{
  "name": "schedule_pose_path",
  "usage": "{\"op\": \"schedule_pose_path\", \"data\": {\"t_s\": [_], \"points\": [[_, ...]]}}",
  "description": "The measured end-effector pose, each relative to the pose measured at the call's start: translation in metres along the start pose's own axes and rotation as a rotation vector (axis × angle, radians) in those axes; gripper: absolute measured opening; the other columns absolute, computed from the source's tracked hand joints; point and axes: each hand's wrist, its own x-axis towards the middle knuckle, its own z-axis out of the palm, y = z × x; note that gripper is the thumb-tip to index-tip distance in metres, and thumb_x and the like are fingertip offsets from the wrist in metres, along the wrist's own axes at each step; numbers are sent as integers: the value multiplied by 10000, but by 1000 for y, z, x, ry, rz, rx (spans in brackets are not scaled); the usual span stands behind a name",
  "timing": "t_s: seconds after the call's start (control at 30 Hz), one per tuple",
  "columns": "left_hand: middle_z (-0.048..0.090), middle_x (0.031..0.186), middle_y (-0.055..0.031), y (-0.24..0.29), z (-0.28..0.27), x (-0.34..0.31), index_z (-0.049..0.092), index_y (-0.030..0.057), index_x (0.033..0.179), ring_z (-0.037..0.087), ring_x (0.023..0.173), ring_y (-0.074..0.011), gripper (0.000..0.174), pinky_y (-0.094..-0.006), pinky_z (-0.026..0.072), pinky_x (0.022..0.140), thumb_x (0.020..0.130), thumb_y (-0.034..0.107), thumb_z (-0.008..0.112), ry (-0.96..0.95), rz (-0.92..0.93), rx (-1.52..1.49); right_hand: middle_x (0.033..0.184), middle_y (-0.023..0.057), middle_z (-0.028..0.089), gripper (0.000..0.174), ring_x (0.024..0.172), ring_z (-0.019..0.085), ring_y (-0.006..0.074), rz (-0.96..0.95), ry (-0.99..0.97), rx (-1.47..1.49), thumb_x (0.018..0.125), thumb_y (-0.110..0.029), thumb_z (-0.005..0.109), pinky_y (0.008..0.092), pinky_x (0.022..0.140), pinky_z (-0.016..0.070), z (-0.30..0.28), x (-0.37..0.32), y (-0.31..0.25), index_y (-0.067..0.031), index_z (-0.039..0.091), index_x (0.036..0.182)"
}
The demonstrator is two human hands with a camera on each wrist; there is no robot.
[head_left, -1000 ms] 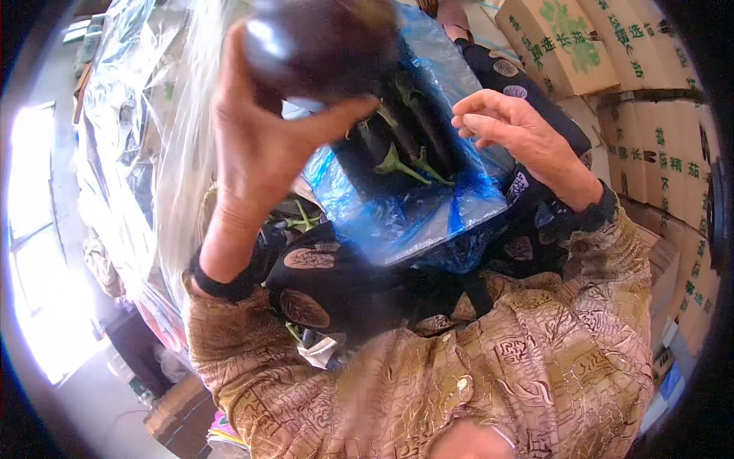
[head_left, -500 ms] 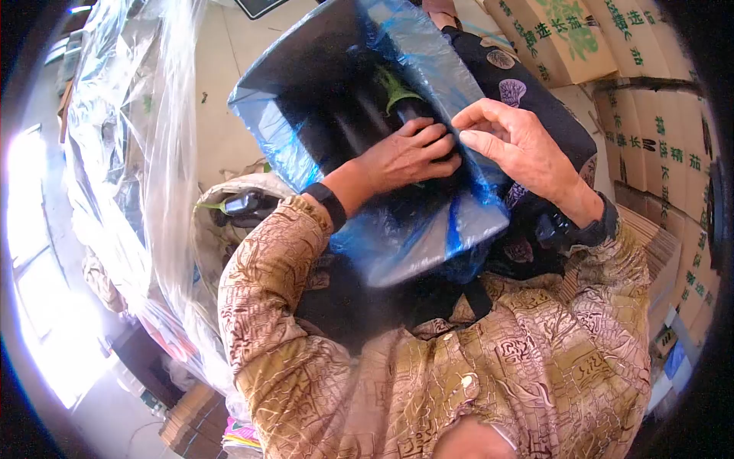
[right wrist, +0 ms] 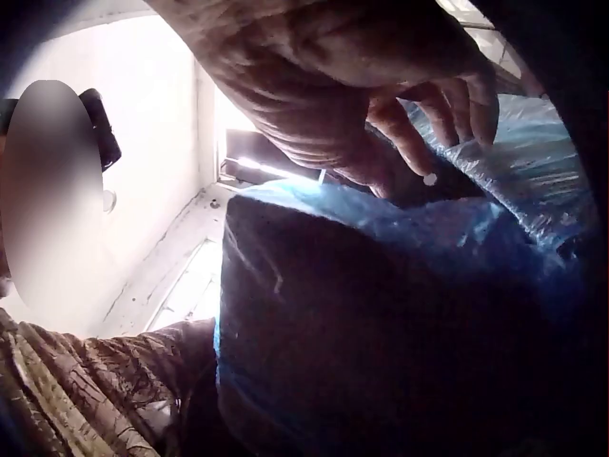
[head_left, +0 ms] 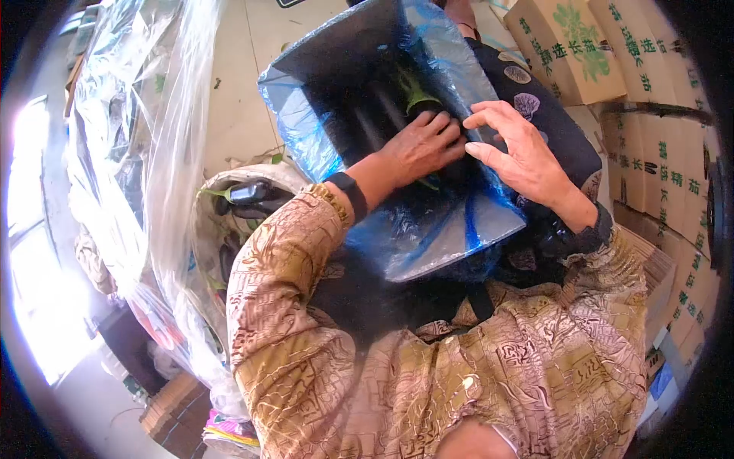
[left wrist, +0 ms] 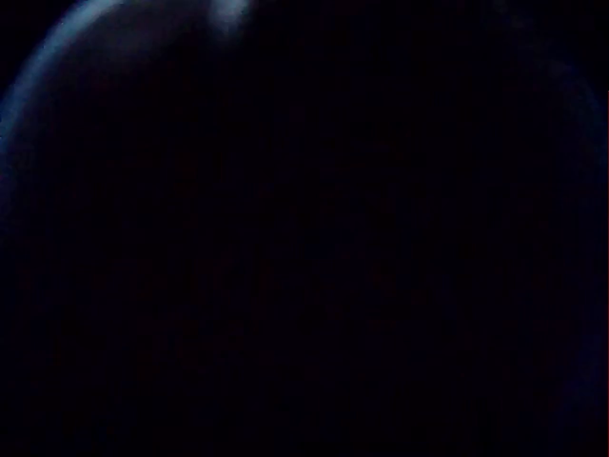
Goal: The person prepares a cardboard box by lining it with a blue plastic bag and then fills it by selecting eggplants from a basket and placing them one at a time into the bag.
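In the head view, a box lined with a clear blue plastic bag [head_left: 466, 229] is tilted against the person's legs, with several dark eggplants [head_left: 367, 118] lying inside. Down in the box, the left hand [head_left: 423, 149] has its fingers bent over an eggplant [head_left: 425, 109] with a green cap; its fingertips are partly hidden in shadow. The right hand [head_left: 520, 157] hovers at the box's right rim, fingers loosely bent and thumb apart, nothing between them. From below, the right wrist view shows that right hand [right wrist: 371, 86] above the bag's edge [right wrist: 314, 205]. The left wrist view is almost black.
Left of the box, a pale sack [head_left: 284, 177] holds more eggplants [head_left: 248, 191]. Clear plastic sheeting [head_left: 126, 153] hangs along the left side. Cardboard boxes [head_left: 569, 57] with green print are stacked at the right. Patterned dark trousers [head_left: 554, 126] lie beside the box.
The left hand, which held an eggplant up close to the head camera, has brought it down into the box and stays there. The right hand has barely moved at the rim.
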Motion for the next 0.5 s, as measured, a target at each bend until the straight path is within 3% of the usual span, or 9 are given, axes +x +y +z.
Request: {"op": "schedule_pose_path", "data": {"t_s": [0.23, 0.33, 0.4, 0.43, 0.5], "points": [[537, 1066, -86, -1, -7, -1, 600, 144, 1003, 514, 1002, -257, 192, -397, 436, 858, 842, 232, 543, -167, 127, -18, 1169, 199, 563, 334, 1150, 530, 356, 40, 26, -38, 853, -223, 668, 406, 1012, 406, 5, -1, 12, 6, 589, 1083], [528, 1032, -74, -4, -1, 2, 595, 132, 1013, 511, 1003, -249, 199, -401, 437, 855, 846, 222, 536, -34, 56, 33, 1170, 197, 561, 345, 1151, 532, 350, 29, 44, -4, 855, -245, 666, 400, 1013, 407, 6, 5, 10, 4, 596, 1083], [519, 1009, -74, 0, 0, 0, 588, 117, 1031, 505, 1015, -249, 219, -406, 432, 864, 844, 217, 534, -78, -29, -14, 1170, 196, 561, 348, 1150, 533, 349, 58, 71, 31, 856, -255, 665, 397, 1013, 408, 6, -2, 13, 3, 600, 1081], [524, 1030, -78, 1, -1, 2, 577, 110, 1063, 503, 1041, -257, 245, -411, 425, 879, 843, 208, 532, -223, -87, -35, 1168, 195, 561, 351, 1148, 534, 347, 63, 63, 21, 857, -257, 666, 397, 1012, 409, 7, -3, 15, 1, 599, 1084], [525, 1028, -78, -3, -8, 6, 568, 108, 1074, 505, 1033, -258, 256, -410, 422, 879, 839, 206, 534, -207, -67, -33, 1162, 194, 563, 354, 1142, 536, 349, 64, 55, -12, 860, -257, 666, 402, 1012, 409, 6, -4, 20, -1, 595, 1093]]}}
